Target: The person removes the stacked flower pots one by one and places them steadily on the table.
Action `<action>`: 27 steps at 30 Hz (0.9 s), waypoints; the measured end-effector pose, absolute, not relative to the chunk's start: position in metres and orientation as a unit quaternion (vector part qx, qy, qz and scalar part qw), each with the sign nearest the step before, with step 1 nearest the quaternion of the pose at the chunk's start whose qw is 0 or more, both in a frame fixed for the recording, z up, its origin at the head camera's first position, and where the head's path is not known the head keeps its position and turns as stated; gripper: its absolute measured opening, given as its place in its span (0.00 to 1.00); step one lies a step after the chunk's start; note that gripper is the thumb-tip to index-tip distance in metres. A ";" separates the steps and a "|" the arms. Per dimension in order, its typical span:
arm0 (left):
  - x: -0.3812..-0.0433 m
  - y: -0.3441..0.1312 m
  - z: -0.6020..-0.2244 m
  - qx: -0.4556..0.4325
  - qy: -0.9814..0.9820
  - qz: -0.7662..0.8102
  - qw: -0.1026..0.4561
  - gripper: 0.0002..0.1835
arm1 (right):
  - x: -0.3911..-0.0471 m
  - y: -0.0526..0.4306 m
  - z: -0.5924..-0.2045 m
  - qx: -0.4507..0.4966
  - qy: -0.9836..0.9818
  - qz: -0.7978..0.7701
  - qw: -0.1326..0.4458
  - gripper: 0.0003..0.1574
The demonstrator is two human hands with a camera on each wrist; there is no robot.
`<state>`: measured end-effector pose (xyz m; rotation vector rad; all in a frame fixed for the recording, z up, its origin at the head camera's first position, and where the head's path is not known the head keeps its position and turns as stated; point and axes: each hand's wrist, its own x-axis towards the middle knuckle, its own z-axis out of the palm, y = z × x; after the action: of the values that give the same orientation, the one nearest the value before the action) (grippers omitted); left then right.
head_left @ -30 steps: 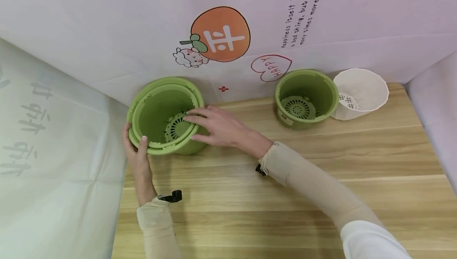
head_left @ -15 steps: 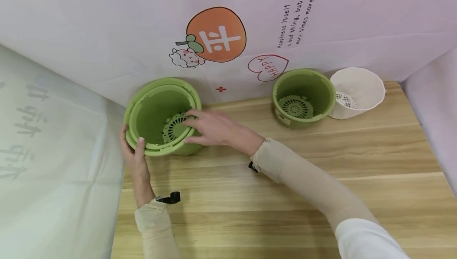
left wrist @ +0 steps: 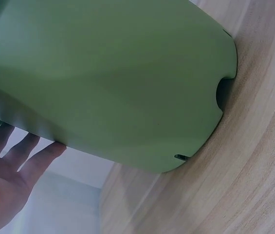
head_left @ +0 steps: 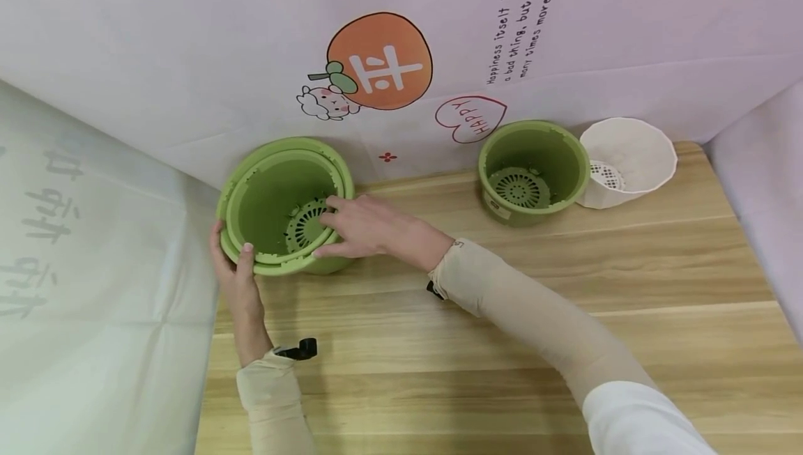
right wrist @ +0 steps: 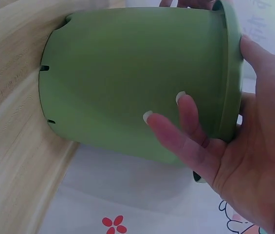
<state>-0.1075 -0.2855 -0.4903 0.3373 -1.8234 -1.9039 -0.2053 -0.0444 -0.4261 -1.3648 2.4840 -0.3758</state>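
Note:
Two green plastic flowerpots stand nested at the left of the table in the head view. The inner pot [head_left: 266,211] has a slotted bottom and sits inside the larger outer pot [head_left: 326,265]. My left hand [head_left: 241,288] holds the outer pot's left side, thumb on the rim and fingers against the outside wall [left wrist: 113,83]. Across the right side of the rims lies my right hand [head_left: 370,227]. Some of its fingers reach inside, while its thumb touches the rim [right wrist: 232,73] and two fingers hang outside the wall. Which rim those inside fingers grip is hidden.
Another green flowerpot [head_left: 495,201] with a slotted bottom stands at the back right. Beside it is a white faceted pot [head_left: 646,155] with a perforated bottom. A printed cloth [head_left: 251,58] hangs behind the wooden table [head_left: 408,343], and pale cloth [head_left: 113,267] covers the left side.
My right hand has shifted slightly left and toward me along the rim, its fingers curling more. My left hand keeps its hold. The whole view has drifted a little.

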 end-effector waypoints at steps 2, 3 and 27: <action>-0.107 -0.285 -0.490 0.124 -0.666 -0.696 0.239 0.34 | -0.206 -0.045 -0.427 -0.471 0.861 -0.128 0.145 0.48; -0.107 -0.285 -0.490 0.123 -0.665 -0.697 0.239 0.34 | -0.206 -0.045 -0.427 -0.471 0.861 -0.127 0.146 0.48; -0.108 -0.285 -0.492 0.108 -0.661 -0.697 0.255 0.33 | -0.202 -0.041 -0.431 -0.483 0.860 -0.151 0.059 0.41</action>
<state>-0.1082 -0.2850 -0.4922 0.2928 -1.7963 -1.8939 -0.2020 -0.0408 -0.4313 -1.4622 2.6056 -0.4585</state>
